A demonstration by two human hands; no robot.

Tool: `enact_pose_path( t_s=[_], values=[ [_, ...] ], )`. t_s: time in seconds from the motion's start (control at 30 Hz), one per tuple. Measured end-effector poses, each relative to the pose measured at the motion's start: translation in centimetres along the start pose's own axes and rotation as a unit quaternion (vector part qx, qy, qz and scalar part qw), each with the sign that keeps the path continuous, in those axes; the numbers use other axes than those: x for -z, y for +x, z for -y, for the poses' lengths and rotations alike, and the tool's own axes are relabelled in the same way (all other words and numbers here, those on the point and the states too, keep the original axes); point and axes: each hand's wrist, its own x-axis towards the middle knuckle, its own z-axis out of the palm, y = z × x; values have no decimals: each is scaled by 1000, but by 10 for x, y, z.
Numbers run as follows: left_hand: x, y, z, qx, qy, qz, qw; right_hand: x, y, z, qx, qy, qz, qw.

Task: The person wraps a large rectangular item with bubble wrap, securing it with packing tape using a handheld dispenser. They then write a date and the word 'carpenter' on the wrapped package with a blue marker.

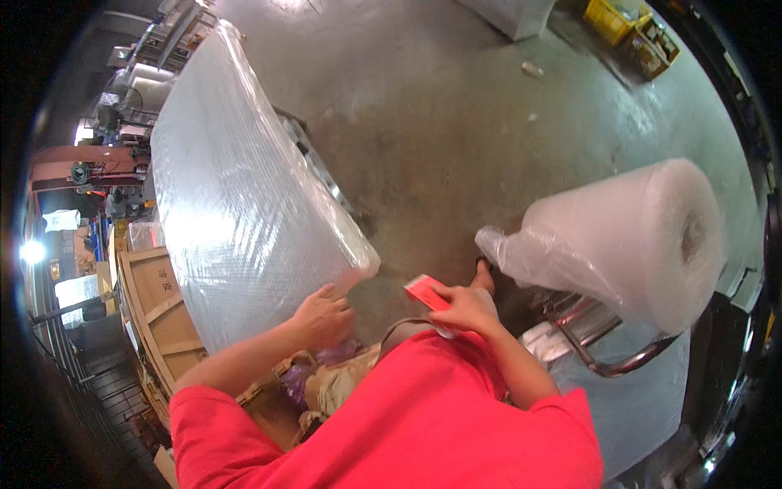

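Note:
A large flat panel covered in bubble wrap point(236, 187) stands tilted at the left, its near corner beside my left hand point(324, 316). That hand has its fingers curled and slightly blurred; what they hold, if anything, is hidden. My right hand point(471, 310) is closed around a red block-shaped handheld thing with a pale edge point(426, 292), in front of my body. Its exact kind does not show. At the right, a big roll of bubble wrap point(603, 228) lies on a metal-tube stand point(623, 363), its loose end hanging toward my foot.
A wooden crate point(163, 306) stands behind the panel at the left. Brown paper and purple wrapping point(297, 387) lie by my left side. Yellow and brown bins point(611, 20) sit far right on the concrete floor point(423, 122), near a small loose scrap point(532, 69).

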Motion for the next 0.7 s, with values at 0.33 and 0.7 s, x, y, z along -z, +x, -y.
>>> enact_pose_path(
  t_s=[0.33,0.7],
  values=[
    [62,77,144,96,-117,-103,983,119,-19,-12,4,71,-129,989],
    [76,80,276,211,-122,-111,963,246,51,49,-52,-76,-162,982]
  ],
)
